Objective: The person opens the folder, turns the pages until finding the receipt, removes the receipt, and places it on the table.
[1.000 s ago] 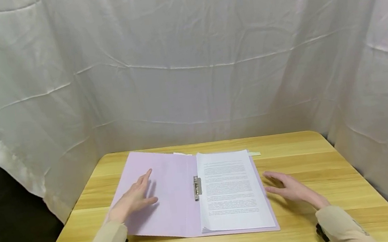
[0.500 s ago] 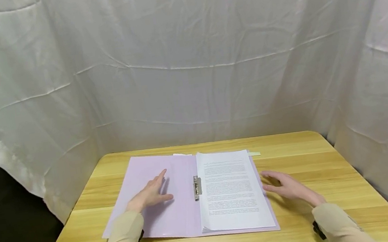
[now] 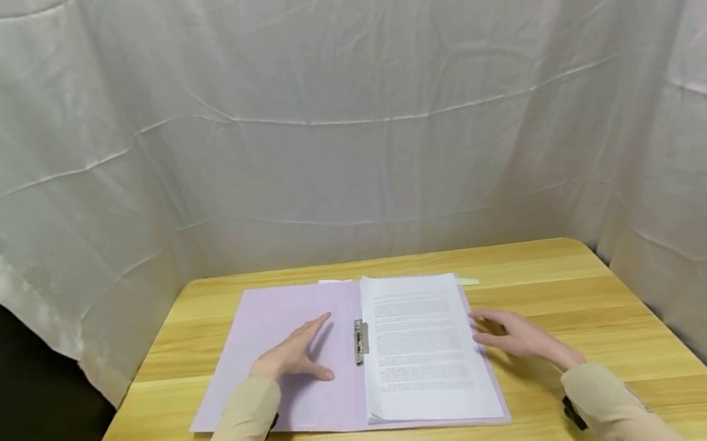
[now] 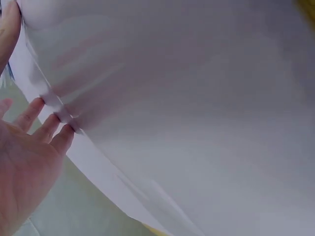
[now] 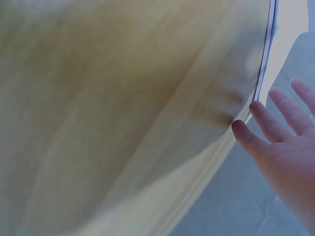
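Observation:
A lilac clip folder (image 3: 228, 389) lies spread on the table in the head view. Its metal clip (image 3: 360, 342) is at the spine, and a stack of printed paper (image 3: 423, 354) covers its right side. My left hand (image 3: 293, 351) is over the left cover with thumb and fingers spread; in the left wrist view its fingertips (image 4: 64, 137) are right at the cover's surface. At the folder's right edge is my right hand (image 3: 515, 333), fingers lightly bent, thumb and index tips beside the edge. Nothing is gripped in either hand.
The wooden table (image 3: 551, 275) has rounded far corners. A pale tab (image 3: 468, 281) sticks out at the folder's upper right, and a white one (image 3: 333, 280) at its top. Grey-white cloth (image 3: 345, 161) hangs behind and at both sides, with black material (image 3: 6, 405) at lower left.
My left hand has moved right across the cover towards the spine. The left cover has settled lower and flatter. My right hand has shifted slightly left to the folder's edge.

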A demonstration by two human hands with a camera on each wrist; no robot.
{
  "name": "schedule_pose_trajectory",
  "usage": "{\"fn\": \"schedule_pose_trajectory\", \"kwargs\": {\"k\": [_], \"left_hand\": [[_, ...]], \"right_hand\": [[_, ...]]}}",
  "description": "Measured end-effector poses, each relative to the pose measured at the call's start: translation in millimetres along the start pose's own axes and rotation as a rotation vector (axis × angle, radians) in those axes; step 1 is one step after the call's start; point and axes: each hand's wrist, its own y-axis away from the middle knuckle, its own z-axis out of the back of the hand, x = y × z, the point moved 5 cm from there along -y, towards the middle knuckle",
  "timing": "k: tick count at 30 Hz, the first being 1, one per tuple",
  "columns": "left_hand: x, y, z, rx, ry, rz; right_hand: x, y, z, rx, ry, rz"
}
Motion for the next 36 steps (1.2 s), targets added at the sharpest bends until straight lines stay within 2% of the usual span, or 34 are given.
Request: {"fn": "schedule_pose_trajectory", "kwargs": {"k": [5, 9, 12, 16, 21, 28, 36], "left_hand": [[-7.8, -2.4, -3.8, 0.036, -0.071, 0.042], [-15.2, -2.8, -6.5, 0.066, -0.173, 0.075], [-20.8, -3.0, -8.8, 0.076, -0.266, 0.062], [-28.3, -4.8, -14.1, 0.075, -0.342, 0.046], [-33.9, -9.2, -23.0, 0.086, -0.382, 0.066], [-39.7, -11.7, -29.6, 0.097, -0.394, 0.040], [-43.8, -12.0, -33.7, 0.079, -0.326, -0.055]], "right_hand": [[2, -1, 0, -0.002, 0.017, 0.022], [2, -1, 1, -0.006, 0.008, 0.022], [0, -1, 1, 0.000, -0.005, 0.008], [-3, -2, 3, 0.000, 0.008, -0.002], [-7, -2, 4, -0.008, 0.013, -0.022], [-9, -1, 6, -0.017, 0.026, -0.024], [-14, -2, 9, -0.027, 0.032, -0.042]]}}
